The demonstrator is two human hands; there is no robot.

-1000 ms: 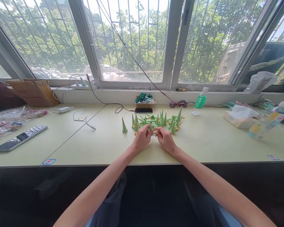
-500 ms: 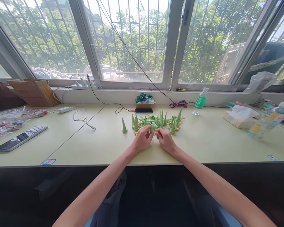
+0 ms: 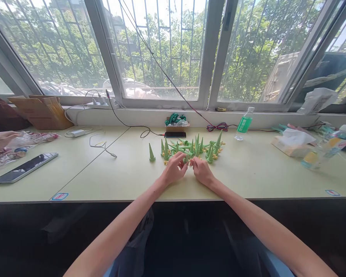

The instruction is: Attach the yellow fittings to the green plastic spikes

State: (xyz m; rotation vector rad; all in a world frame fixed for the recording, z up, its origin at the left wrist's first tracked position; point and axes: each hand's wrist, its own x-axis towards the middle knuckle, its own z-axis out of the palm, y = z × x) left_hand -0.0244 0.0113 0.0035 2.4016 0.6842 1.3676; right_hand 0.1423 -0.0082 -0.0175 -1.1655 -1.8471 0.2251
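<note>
Several green cones with small yellow parts stand and lie in a cluster in the middle of the table point(image 3: 127, 173). One green cone point(image 3: 151, 153) stands apart at the cluster's left. At the near side of the cluster my left hand point(image 3: 175, 167) is closed round a green cone point(image 3: 185, 159), its tip pointing up between thumb and fingers. Close to its right, my right hand point(image 3: 201, 169) is pinched on something small that I cannot make out, next to that cone's base.
A phone point(image 3: 175, 135) and an open box point(image 3: 177, 129) are behind the cones. A bottle point(image 3: 243, 124) and a tissue box point(image 3: 292, 143) stand right. At far left another person's hand point(image 3: 0, 142) is over plastic packets, near a larger phone point(image 3: 24, 168).
Another person's hand has come in at the far left over the packets. My two hands have shifted only slightly, the right one a little to the right.
</note>
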